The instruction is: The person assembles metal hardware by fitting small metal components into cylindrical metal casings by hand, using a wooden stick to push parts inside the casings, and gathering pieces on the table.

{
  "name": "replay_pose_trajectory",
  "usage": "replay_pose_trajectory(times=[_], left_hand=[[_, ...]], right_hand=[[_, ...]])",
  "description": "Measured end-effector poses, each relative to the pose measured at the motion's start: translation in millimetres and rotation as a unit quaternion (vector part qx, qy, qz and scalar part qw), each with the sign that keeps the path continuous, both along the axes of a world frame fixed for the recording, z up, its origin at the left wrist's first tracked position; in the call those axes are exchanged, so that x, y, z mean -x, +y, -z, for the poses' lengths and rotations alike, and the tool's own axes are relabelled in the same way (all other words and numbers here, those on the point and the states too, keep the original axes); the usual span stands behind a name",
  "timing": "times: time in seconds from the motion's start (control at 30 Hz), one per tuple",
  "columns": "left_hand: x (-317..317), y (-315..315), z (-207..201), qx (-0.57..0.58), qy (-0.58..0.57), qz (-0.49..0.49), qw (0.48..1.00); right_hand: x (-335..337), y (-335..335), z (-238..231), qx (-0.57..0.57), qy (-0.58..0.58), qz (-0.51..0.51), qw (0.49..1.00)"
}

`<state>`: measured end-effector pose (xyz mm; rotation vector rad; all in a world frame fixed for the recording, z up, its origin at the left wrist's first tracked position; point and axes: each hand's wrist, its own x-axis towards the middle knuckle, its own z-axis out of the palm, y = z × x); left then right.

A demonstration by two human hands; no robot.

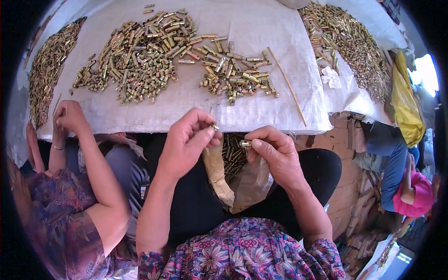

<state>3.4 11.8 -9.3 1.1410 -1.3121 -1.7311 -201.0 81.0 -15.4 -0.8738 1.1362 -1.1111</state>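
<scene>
My left hand [186,142] pinches a small gold-coloured metal piece [214,127] between thumb and fingertips, just past the table's near edge. Too little of it shows to tell its exact kind. A short, gold-coloured metal sleeve [245,143] is held between the thumb and forefinger of my right hand [275,151]. The two pieces are apart. Below my hands, between my knees, an open sack [216,177] contains many similar metal sleeves [233,156]. On the white-covered table ahead lies a small pile of sleeves and short nuts [238,74].
A larger heap of sleeves and nuts [144,51] spreads left of it. More heaps lie at far left [53,70] and right [350,46]. A thin stick [287,86] rests on the white sheet [261,114]. Co-workers sit at my left [70,210] and far right [413,193].
</scene>
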Motion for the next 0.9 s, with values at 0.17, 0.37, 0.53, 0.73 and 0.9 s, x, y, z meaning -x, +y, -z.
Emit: replay_pose_trajectory(times=[0.17,0.37,0.53,0.73,0.9], left_hand=[[-0.8,12.8,1.0,0.006,0.014,0.035,0.999],[7.5,22.2,2.1,-0.099,0.149,0.056,0.982],[10.8,23.8,8.7,-0.090,0.171,0.051,0.980],[12.8,27.5,12.1,-0.074,0.153,0.034,0.985],[6.3,26.1,21.3,-0.130,0.265,0.109,0.949]], right_hand=[[-3.2,-2.3,-2.1,0.001,0.002,-0.002,1.000],[-5.8,-0.8,0.4,0.019,0.006,-0.007,1.000],[-6.9,1.4,3.1,0.024,-0.054,0.006,0.998],[-9.2,5.1,3.1,0.063,0.020,0.016,0.998],[-5.7,9.3,4.6,0.049,-0.030,-0.015,0.998]])
